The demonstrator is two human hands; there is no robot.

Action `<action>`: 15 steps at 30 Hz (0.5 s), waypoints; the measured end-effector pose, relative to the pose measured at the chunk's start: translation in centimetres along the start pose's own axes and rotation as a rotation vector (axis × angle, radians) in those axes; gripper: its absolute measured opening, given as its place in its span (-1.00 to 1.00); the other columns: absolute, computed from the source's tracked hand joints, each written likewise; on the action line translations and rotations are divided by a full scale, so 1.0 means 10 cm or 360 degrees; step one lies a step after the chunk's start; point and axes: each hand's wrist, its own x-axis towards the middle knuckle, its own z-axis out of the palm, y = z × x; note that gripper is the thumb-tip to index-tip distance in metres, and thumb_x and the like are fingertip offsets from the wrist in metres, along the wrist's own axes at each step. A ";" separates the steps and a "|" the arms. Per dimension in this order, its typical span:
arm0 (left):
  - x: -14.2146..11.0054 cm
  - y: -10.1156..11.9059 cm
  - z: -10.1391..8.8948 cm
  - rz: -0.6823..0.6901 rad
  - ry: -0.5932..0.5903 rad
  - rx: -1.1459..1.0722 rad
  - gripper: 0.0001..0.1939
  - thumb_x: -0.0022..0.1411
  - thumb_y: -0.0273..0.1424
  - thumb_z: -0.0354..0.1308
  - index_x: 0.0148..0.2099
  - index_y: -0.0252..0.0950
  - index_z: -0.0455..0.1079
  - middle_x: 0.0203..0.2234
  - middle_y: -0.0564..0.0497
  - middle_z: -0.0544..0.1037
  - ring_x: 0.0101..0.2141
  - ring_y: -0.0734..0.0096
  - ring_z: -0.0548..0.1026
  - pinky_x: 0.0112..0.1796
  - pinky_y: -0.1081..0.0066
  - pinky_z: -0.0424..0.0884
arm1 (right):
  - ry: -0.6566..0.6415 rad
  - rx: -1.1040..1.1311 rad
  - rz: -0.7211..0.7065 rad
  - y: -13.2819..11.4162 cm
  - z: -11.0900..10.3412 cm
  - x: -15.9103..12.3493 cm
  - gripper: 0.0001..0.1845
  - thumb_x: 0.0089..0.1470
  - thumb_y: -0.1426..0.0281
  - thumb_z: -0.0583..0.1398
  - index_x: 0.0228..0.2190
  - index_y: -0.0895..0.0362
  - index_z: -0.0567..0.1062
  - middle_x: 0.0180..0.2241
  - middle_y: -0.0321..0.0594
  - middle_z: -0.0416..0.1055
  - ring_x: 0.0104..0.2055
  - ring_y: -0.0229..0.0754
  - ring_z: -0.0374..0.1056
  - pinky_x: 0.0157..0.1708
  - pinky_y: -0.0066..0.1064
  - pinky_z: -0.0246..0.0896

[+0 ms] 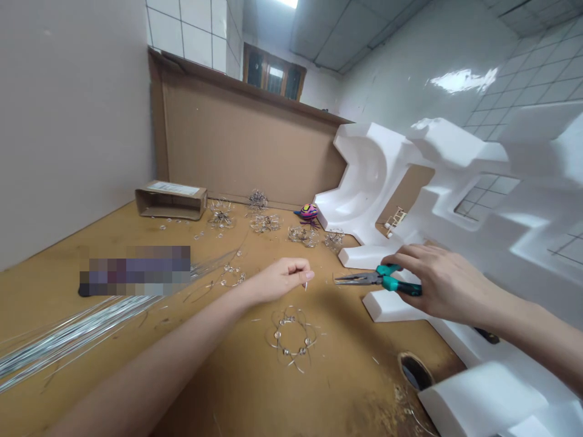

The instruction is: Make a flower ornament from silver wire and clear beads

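Observation:
Needle-nose pliers (pixel 364 278) with green handles are in my right hand (pixel 439 282), their jaws pointing left toward my other hand. My left hand (pixel 285 279) is closed in a pinch, and a short bit of wire (pixel 306 284) sticks out below the thumb. The pliers' tip and the pinched wire are apart. Below my left hand, a ring of wire with clear beads (pixel 277 335) lies on the brown tabletop (pixel 218 376). Another beaded wire piece (pixel 234 276) rests beyond my left forearm.
A bundle of straight wires (pixel 86 340) lies at the left. Tangled wire pieces (pixel 266 223) sit toward the back, beside a colourful round object (pixel 308 211). A small cardboard box (pixel 170 200) stands back left. White foam packing (pixel 368 176) lines the right, near a hole (pixel 415 371).

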 end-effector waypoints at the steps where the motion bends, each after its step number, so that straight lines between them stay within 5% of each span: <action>1: 0.01 -0.02 0.01 -0.0017 0.0016 -0.0010 -0.68 0.14 -0.17 -0.04 -0.50 -0.31 0.18 -0.65 0.18 0.12 -0.62 0.61 0.07 -0.59 0.56 0.03 | 0.0025 -0.0043 0.0010 0.01 -0.01 -0.01 -0.68 -0.12 0.35 0.14 -0.23 0.08 0.39 -0.39 -0.19 0.38 -0.37 -0.15 0.29 -0.46 -0.39 0.07; 9: 0.07 -0.13 0.05 -0.0141 0.0091 -0.0389 -0.70 0.09 -0.24 0.01 -0.56 -0.30 0.09 -0.71 0.21 0.12 -0.69 0.65 0.02 -0.65 0.56 -0.07 | 0.0397 -0.0324 -0.0092 -0.06 -0.04 -0.04 -0.73 -0.02 0.30 0.09 -0.25 0.14 0.39 -0.37 -0.14 0.37 -0.37 -0.15 0.25 -0.43 -0.36 0.06; 15: 0.04 -0.03 0.14 -0.0249 0.0125 -0.0433 -0.73 0.06 -0.26 0.04 -0.55 -0.31 0.14 -0.69 0.19 0.19 -0.71 0.68 0.04 -0.68 0.57 -0.07 | 0.0379 -0.0426 -0.0279 -0.25 -0.01 0.03 -0.73 -0.01 0.32 0.11 -0.22 0.11 0.38 -0.43 -0.19 0.34 -0.41 -0.17 0.18 -0.42 -0.35 -0.03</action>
